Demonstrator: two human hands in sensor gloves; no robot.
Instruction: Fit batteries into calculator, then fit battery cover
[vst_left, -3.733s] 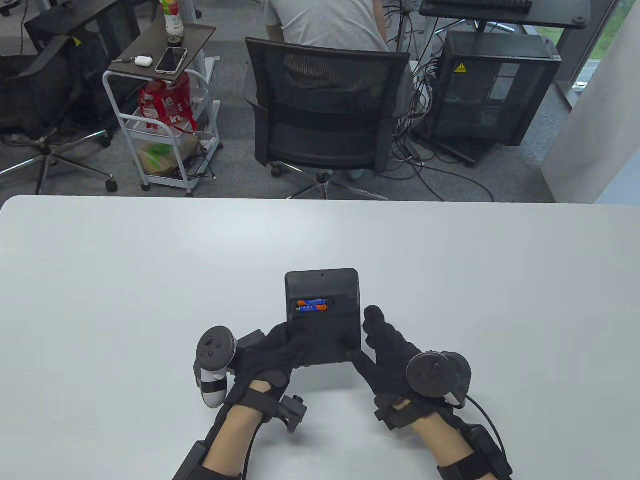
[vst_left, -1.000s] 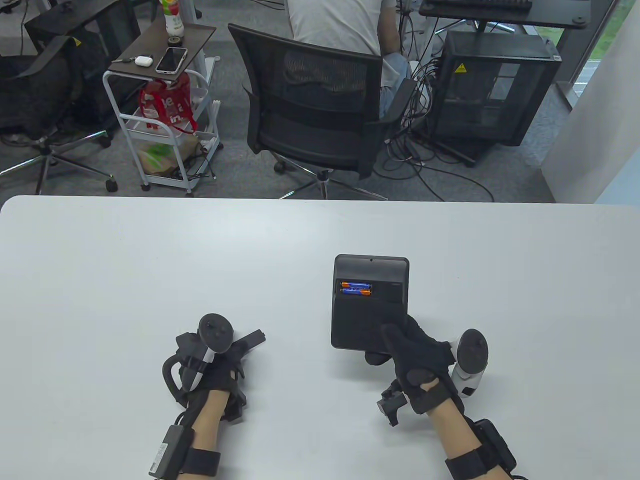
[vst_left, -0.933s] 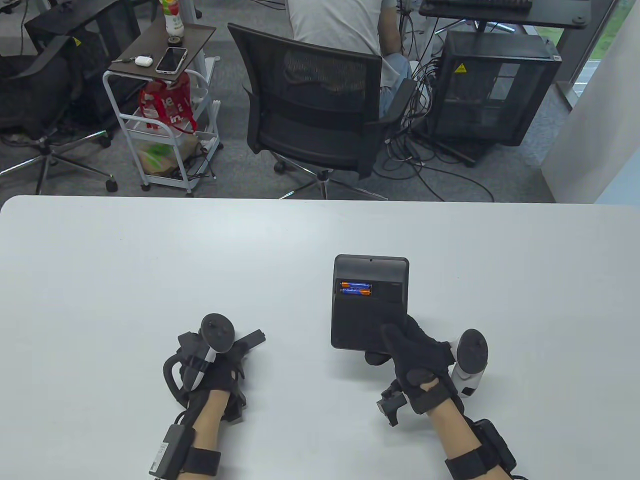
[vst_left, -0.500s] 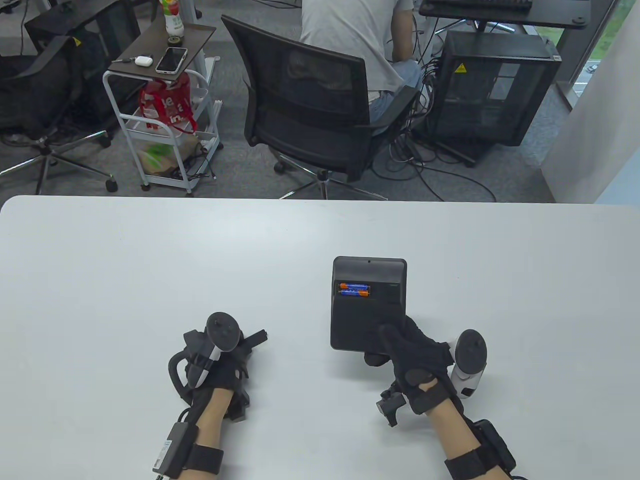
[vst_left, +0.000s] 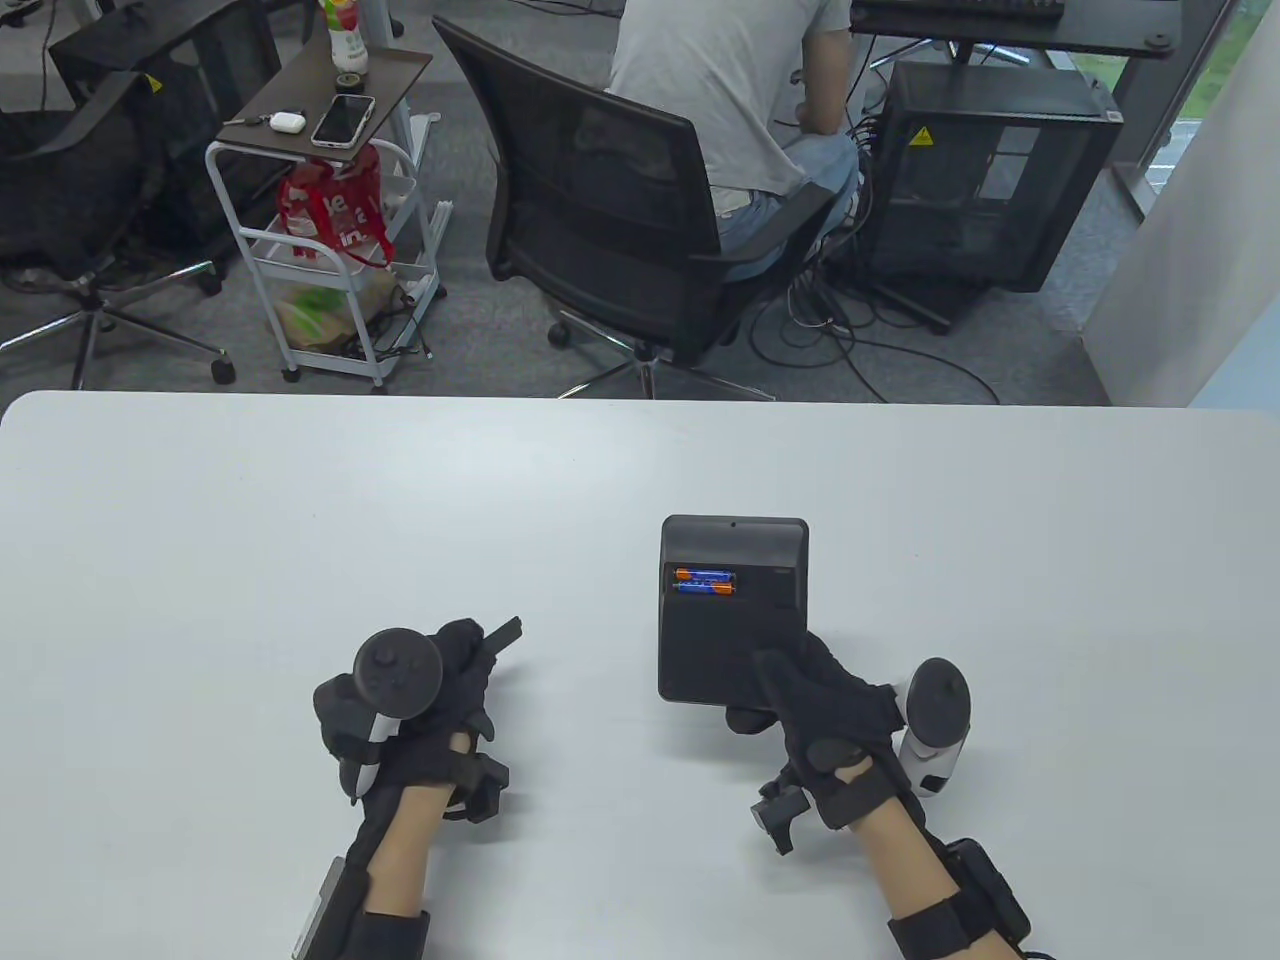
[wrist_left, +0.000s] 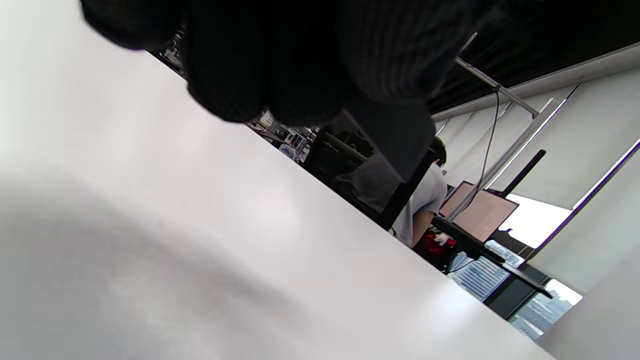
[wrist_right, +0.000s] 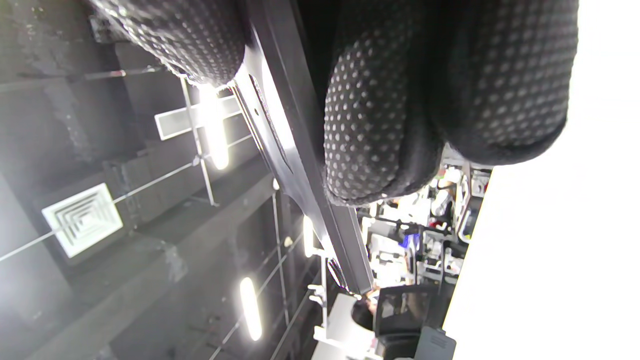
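While right hand (vst_left: 830, 715) fingers pinch the calculator's (vst_left: 732, 605) near edge, left hand (vst_left: 435, 690) grips the battery cover (vst_left: 503, 634)

White table (vst_left: 200, 520) carrying my work. My left hand (vst_left: 420, 700) rests on it, gripping the dark battery cover (vst_left: 497, 637). The calculator (vst_left: 732, 610), which my right hand (vst_left: 830, 710) holds by its near edge, appears raised off the surface.

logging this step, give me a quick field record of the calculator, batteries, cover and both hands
calculator: face down, near end gripped by right hand
batteries: two seated in the open compartment
cover: dark flat piece held by left hand, off the calculator
table: white
stage: batteries in, cover not yet fitted
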